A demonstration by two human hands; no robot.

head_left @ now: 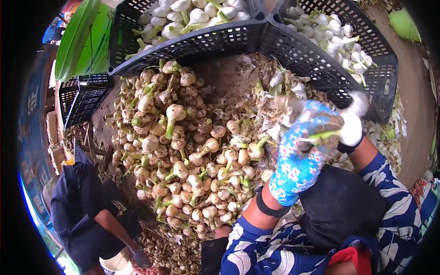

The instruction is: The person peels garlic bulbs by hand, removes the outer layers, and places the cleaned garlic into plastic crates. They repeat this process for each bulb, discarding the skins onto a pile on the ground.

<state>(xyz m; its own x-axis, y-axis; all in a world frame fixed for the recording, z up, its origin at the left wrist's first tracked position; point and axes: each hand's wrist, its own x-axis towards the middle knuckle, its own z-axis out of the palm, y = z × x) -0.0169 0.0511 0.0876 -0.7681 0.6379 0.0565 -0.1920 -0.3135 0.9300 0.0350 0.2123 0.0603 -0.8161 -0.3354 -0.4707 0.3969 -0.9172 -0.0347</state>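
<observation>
My left hand (295,160) wears a blue glove with white and pink flowers. Its fingers are closed around the green stem of a white garlic bulb (351,129), which juts out to the right. Close against it is my right hand (335,123), smeared by motion and partly covered by the bulb, so its fingers cannot be made out. A second whitish shape, likely another bulb, blurs just above. Left of my hands spreads a large heap of brownish, soil-stained garlic bulbs (197,178) with green stems. Loose skins (256,107) lie beyond my left hand.
Two black plastic crates (220,42) (316,64) of clean white garlic stand at the back. At left are another black crate (87,94) and a green sheet (87,41). A person in dark clothes (82,211) bends at lower left. A green tub (405,25) sits far right.
</observation>
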